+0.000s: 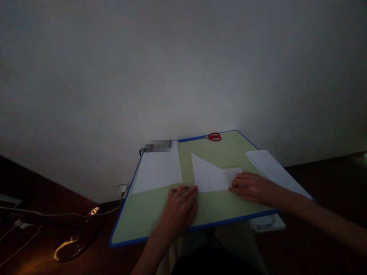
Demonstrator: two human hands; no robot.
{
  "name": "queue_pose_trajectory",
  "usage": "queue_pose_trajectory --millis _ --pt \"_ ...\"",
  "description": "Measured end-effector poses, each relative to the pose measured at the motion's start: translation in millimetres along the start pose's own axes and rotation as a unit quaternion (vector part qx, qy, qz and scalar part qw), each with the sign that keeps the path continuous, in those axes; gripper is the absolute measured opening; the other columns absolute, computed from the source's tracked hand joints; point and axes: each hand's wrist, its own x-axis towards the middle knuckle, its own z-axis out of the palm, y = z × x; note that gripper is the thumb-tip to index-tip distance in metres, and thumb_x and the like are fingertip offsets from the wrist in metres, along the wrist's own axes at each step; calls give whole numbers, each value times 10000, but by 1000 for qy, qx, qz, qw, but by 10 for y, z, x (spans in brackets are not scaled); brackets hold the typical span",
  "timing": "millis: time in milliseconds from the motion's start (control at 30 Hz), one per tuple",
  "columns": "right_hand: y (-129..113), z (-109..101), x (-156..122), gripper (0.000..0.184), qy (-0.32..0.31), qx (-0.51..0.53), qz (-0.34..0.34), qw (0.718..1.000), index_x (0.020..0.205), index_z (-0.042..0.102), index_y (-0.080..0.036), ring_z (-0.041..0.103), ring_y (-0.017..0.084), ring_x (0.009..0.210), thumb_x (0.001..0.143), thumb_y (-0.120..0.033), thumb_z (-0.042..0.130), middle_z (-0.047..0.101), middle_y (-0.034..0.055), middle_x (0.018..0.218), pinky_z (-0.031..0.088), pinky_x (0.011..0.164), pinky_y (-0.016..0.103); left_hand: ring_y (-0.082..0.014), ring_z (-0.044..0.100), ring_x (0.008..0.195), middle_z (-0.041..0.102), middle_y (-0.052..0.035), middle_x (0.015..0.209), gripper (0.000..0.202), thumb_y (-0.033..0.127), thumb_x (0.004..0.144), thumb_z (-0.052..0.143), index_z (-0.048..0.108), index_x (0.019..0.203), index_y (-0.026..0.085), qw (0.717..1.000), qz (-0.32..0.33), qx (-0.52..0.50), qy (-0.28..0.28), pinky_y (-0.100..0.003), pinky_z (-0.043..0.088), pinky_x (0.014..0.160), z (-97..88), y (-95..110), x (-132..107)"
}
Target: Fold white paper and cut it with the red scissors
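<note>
Left hand [179, 208]: mine, palm down on the bench [143, 217], a little in from the middle of its near edge.
Left fingers [186, 192]: stretched out flat and close together, gripping nothing; the tips press at the near left corner of the folded paper [209, 173].
Right hand [254, 187]: mine, palm down, reaching in from the right edge of the bench.
Right fingers [239, 179]: laid flat, slightly curled at the tips, gripping nothing; they rest on the near right part of the folded paper.
Folded paper: white, in the middle of the bench between my two hands; its far edge slants down from a point at the far left towards the right, where a duller flap lies under my right fingers.
Loose sheet [157, 170]: white, flat, on the left half of the bench, just beside the folded paper and not touching it; a strip of green shows between them.
Paper stack [272, 168]: white sheets lying along the right edge, running from near the far right corner towards my right forearm.
Scissors [214, 136]: red handles, at the far edge of the bench, well apart from both hands.
Bench: pale green top with a blue rim.
Wall [183, 68]: plain, light, behind the far edge.
Cables [57, 214]: white, on the dark floor off the left edge, leading to a socket [122, 188] low on the wall.
Light: dim; finer detail cannot be told.
</note>
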Motion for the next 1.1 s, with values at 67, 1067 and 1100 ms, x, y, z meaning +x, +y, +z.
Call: queue_pose_trajectory --millis 67,1067,1100 --pt "17 -10 -49 292 11 6 0 1000 1211 680 -201 619 226 1016 971 -120 535 701 78 1060 501 923 406 -305 569 1200 659 -88 1402 368 171 988 558 612 1352 172 1000 3 -1 7 -515 426 961 9 -5 -1" --pt "135 -142 -617 292 22 18 77 997 1169 727 -208 677 239 963 1010 -184 483 717 86 1023 557 879 414 -317 566 1194 649 -86 1416 358 182 1000 547 608 1352 169 1000 13 13 10 -523 421 954 40 -17 8" --pt "129 -140 -637 290 28 15 80 996 1167 726 -204 679 237 962 1010 -181 484 718 87 1027 557 879 410 -317 565 1198 648 -86 1419 360 182 1000 547 603 1356 168 1000 15 15 9 -524 420 955 39 -13 7"
